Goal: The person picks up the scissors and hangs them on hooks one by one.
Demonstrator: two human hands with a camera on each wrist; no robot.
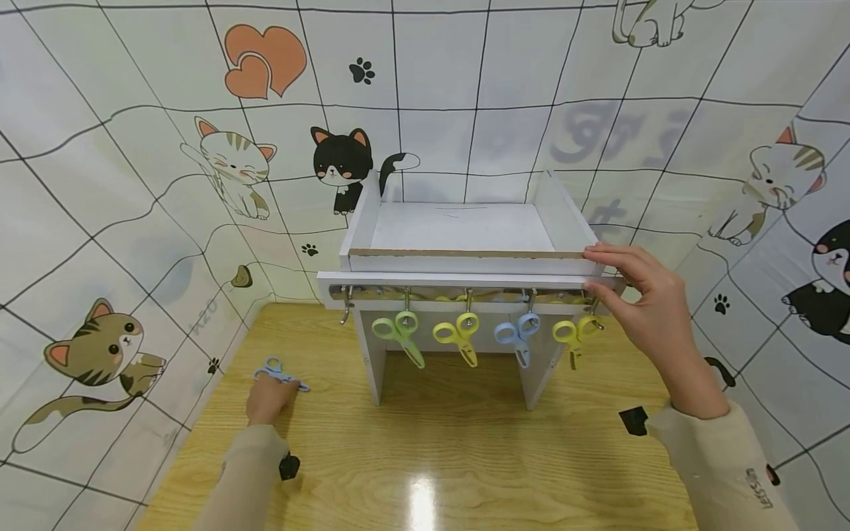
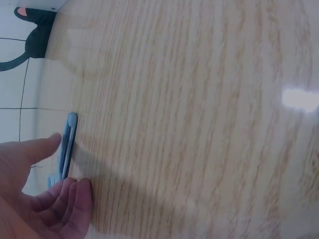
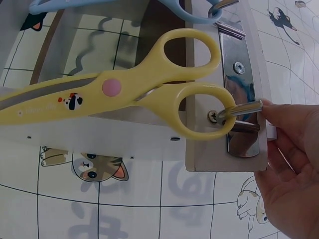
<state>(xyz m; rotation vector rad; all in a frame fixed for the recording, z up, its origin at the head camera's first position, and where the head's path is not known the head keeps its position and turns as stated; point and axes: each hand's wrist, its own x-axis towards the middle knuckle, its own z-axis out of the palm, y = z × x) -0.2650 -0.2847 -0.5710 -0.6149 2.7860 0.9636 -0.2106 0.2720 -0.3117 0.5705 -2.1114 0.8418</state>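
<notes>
On the table at the left lie blue scissors (image 1: 274,366). My left hand (image 1: 267,400) is right at them, the thumb and bent fingers apart; in the left wrist view the blue scissors (image 2: 69,144) show between thumb and fingertips. With my right hand (image 1: 654,302) I grip the right end of the white shelf stand (image 1: 465,264), fingers on its upper edge, thumb at the front by the last hook. From that hook hang yellow scissors (image 3: 124,89). Along the rail hang green scissors (image 1: 402,335), more yellow scissors (image 1: 458,338) and light blue scissors (image 1: 518,338).
The leftmost hook (image 1: 346,304) on the rail carries nothing. The stand's open top tray (image 1: 465,227) faces up, and its side legs stand on the wooden table (image 1: 458,457). Cat-print wall cloth (image 1: 438,133) encloses the back and sides.
</notes>
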